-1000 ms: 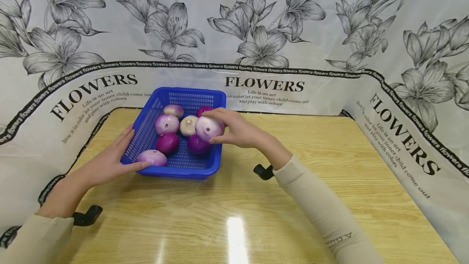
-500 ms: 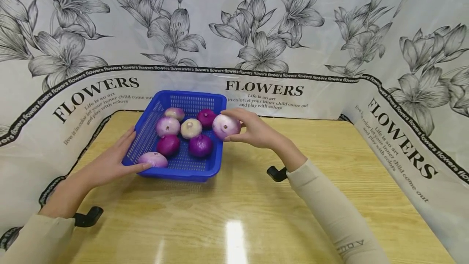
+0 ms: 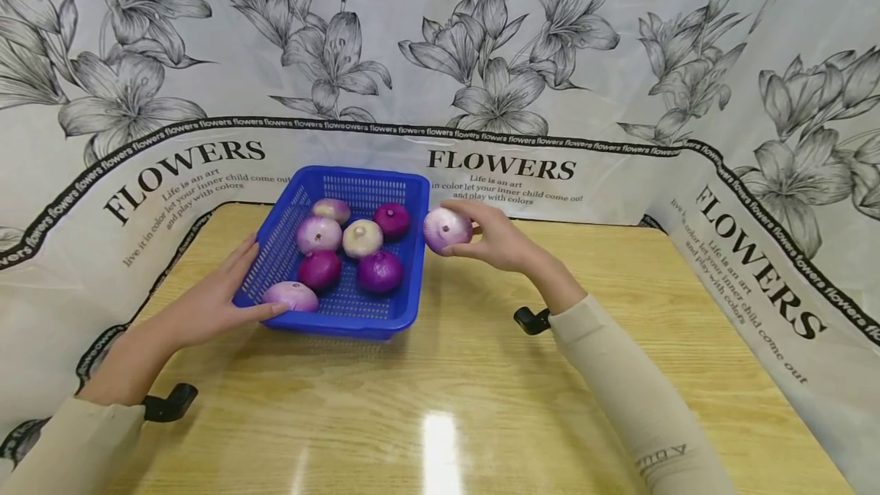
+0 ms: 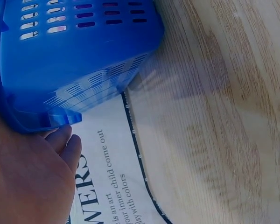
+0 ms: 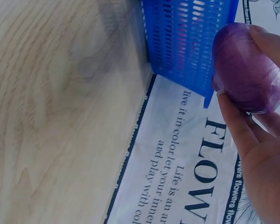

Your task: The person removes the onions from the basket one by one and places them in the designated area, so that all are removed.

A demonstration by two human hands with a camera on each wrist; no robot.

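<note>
The work looks only partly done, since the onions are split between two places: seven lie in the blue basket (image 3: 371, 322) and one is outside it. That one, the pale purple onion (image 3: 448, 231), is in the right hand (image 3: 503, 240), thumb on its near side and fingers curled round its far side, held just beyond the basket's right rim; whether it touches the rim cannot be told. Its release is not yet done, and the pictures do not settle on which side of the rim it belongs. Inside, three dark purple onions (image 3: 380, 272), three paler onions (image 3: 318, 235) and one white onion (image 3: 362, 238) rest loosely on the basket's floor, the nearest paler one in the near left corner. If onions are being taken out, seven remain; if they are being put in, only the held one visibly remains. The left hand (image 3: 206, 302) is spread, fingers fairly straight along the left wall and thumb across the near corner, apparently steadying the basket on the surface (image 3: 509, 403); how firmly it presses is unclear.
</note>
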